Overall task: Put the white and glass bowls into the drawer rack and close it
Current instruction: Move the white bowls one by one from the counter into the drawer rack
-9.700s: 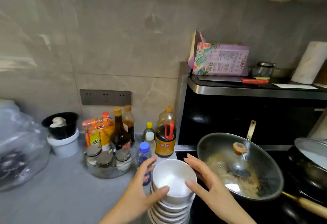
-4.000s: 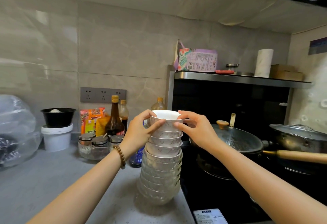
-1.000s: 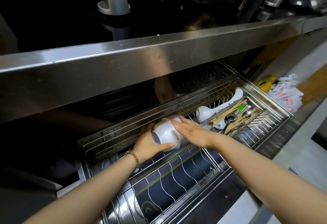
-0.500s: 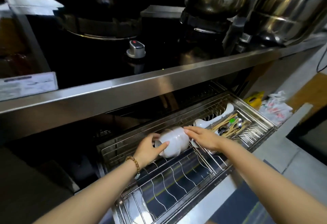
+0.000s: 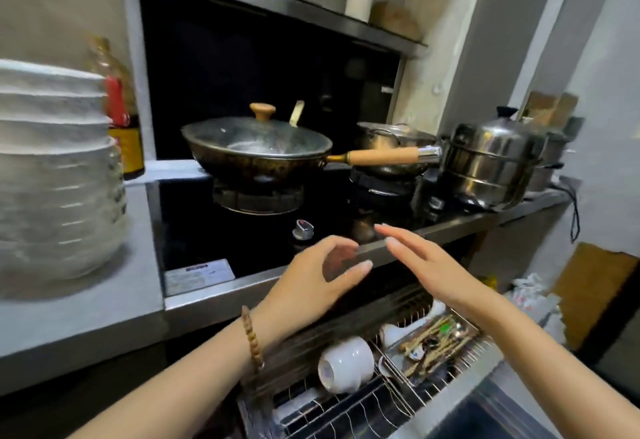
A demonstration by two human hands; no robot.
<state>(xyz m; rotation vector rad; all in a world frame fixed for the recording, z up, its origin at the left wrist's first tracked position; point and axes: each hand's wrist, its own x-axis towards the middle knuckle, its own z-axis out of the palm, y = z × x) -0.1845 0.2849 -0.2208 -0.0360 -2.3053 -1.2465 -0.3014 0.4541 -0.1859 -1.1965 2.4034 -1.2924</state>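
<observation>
**One bowl in the rack, both hands free, drawer open**

Head camera, looking down past the stove. The left hand, with a brown bead bracelet on its wrist, hangs in the air over the steel front edge of the cooktop. Its fingers are loosely curved, the thumb is apart and there's nothing in it. The right hand is just beside it, fingers straight and spread a bit, also holding nothing. The two hands don't touch each other.

Below them the wire drawer rack is pulled out. A white ceramic bowl lies on its side in it, foot ring turned toward the camera. Just right of the bowl there's a white ceramic spoon, then a wire cutlery tray full of chopsticks and spoons.

At the far left a tall stack of white and clear glass bowls stands on the grey tabletop, well apart from the hands. It's pretty blurry, so I can't count them. An amber oil bottle with a red label stands behind the stack.

On the burners there's a dark wok with a glass lid, its wooden handle pointing right. A stainless steel steamer pot sits further right. A silver stove knob sits just above the left hand's fingers.
</observation>
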